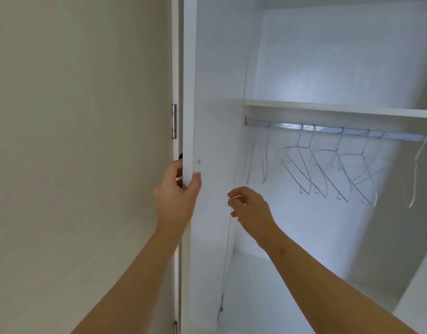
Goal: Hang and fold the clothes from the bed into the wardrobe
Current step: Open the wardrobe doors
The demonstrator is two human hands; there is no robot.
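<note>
Straight ahead, filling right half of view: tall white flat-panel wardrobe [328,56], standing open, interior smooth, matt and brightly lit toward back wall. At left of opening, white wardrobe door [217,92], swung outward and seen nearly edge-on, plain surface, one small round screw head [199,161] near its free edge. Left hand [177,189] grasping that edge at mid-height: thumb laid on inner face just below screw head, fingers wrapped round behind edge and mostly hidden. Right hand [249,208] raised in front of opening, just beside door's inner face, not touching it; fingers loosely curled, holding nothing. Inside, white horizontal shelf [340,109] across upper part; directly under it, round silver metal rail [328,129] running left to right, sloping down in view. On rail, several thin pale-grey wire hangers [301,169], all bare, hooks over rail: two near left end seen edge-on, a cluster of overlapping ones at middle hanging aslant, one more at far right, blurred. Left of door, small steel hinge [174,121] on white frame strip, beside plain beige wall [75,116]. Both forearms bare, reaching up from bottom edge.
</note>
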